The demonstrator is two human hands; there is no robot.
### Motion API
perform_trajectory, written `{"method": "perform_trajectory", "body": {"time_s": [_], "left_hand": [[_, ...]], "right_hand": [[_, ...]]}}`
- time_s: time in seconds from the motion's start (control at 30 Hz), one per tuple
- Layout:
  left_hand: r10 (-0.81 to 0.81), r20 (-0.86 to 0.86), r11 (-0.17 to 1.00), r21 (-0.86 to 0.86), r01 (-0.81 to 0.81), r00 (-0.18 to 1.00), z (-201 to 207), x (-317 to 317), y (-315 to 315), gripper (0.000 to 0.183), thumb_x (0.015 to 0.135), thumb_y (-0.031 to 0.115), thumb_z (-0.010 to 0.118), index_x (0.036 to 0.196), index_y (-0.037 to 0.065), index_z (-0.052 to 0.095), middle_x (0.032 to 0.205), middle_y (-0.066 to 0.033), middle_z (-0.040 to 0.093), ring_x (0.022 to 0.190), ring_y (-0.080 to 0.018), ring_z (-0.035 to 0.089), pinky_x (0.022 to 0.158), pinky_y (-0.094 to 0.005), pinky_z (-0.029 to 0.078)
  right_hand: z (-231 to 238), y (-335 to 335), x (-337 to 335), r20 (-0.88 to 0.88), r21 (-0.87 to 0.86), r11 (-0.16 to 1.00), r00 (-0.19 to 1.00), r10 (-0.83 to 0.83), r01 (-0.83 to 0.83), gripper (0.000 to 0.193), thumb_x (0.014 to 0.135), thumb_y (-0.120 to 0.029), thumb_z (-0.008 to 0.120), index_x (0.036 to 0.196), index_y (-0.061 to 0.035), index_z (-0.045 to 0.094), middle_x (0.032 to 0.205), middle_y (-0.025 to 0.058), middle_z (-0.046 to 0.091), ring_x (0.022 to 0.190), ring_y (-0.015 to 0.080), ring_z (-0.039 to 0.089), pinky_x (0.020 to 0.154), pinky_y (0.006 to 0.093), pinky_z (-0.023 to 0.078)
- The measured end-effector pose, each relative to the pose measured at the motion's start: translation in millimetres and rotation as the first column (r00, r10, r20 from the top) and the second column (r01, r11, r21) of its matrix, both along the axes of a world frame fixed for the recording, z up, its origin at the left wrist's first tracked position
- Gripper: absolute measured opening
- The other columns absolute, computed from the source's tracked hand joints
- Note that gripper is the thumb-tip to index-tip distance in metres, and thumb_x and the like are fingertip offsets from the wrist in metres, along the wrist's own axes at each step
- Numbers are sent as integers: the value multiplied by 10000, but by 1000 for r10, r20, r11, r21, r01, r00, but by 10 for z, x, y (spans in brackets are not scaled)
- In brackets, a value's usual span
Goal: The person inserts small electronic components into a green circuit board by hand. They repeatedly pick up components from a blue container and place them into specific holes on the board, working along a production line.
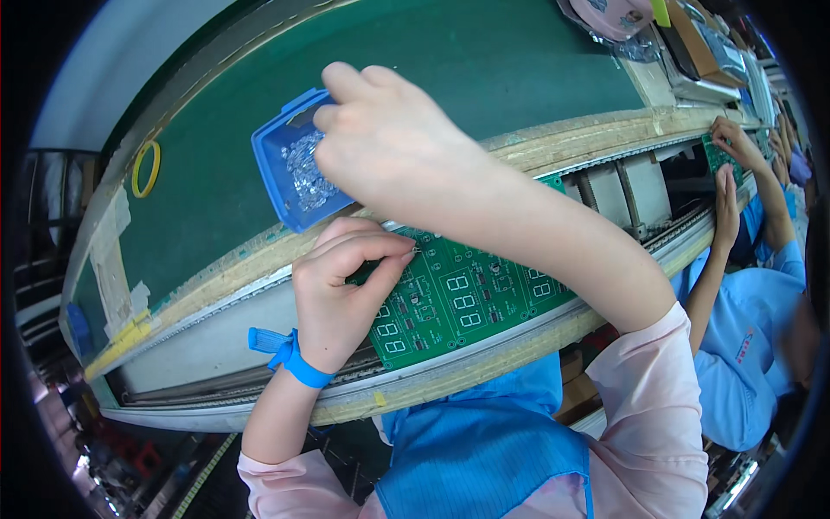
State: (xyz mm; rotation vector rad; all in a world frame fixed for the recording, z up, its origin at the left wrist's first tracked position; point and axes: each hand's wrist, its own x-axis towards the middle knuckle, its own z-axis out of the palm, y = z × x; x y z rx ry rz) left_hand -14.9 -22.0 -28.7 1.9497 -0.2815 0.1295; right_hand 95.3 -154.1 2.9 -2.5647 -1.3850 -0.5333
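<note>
My left hand [335, 281], with a blue wrist strap [304, 372], is at the upper left part of a green circuit board [430, 324]. Thumb and forefinger are pinched together at the board's surface; whatever is between them is too small to make out. White digit outlines and small parts show on the board, which sits on the rail conveyor. My right hand [389, 130] hovers over the right side of a blue bin [275, 186] that holds many small clear parts [304, 169]. Its fingers are curled closed, their tips partly hidden, and my forearm covers part of the board.
A yellow tape ring [146, 169] lies on the green tabletop [510, 65]. Wooden strips [596, 134] edge the conveyor. Farther right, a co-worker's hands [731, 147] are at another green board [716, 157]. Boxes [705, 52] stand at the upper right.
</note>
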Motion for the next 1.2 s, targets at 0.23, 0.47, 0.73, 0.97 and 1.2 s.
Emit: {"method": "perform_trajectory", "body": {"time_s": [0.23,0.47,0.73,0.97,1.2], "left_hand": [[30,34,983,183,-36,999,5,27,-54,137,707,-85,767,811,-2,734,828,-109,721,861,-255,672,765,-343,524],[-42,113,954,300,6,993,0,44,-69,132,696,-69,775,799,-13,715,776,-113,699,798,-259,651,719,-334,505],[-75,100,948,315,40,992,64,50,-108,153,700,-75,757,831,-2,722,801,-113,702,887,-307,660,786,-389,525],[-135,172,929,364,64,976,90,37,-143,195,693,-85,729,865,5,708,835,-113,692,884,-306,643,763,-383,527],[-222,158,897,419,139,962,151,134,-201,196,720,-71,703,903,-2,696,796,-119,670,824,-281,621,742,-387,522]], "right_hand": [[20,126,-61,-94,-73,996,994,-64,57,102,669,-207,702,671,-110,733,710,13,684,958,207,569,768,318,448],[-16,139,-13,-99,12,999,994,-50,51,85,656,-179,715,665,-95,726,727,30,684,911,211,600,758,329,480],[142,-194,-162,-71,311,950,997,21,2,115,623,-150,716,679,-55,683,716,69,655,808,219,615,687,312,506],[249,-592,-452,-209,371,928,977,37,44,131,675,-64,709,744,-41,600,781,73,589,754,250,569,646,332,495],[104,-933,-690,-569,442,854,822,31,274,109,740,5,703,835,-7,651,778,98,641,685,222,639,609,319,509]]}}
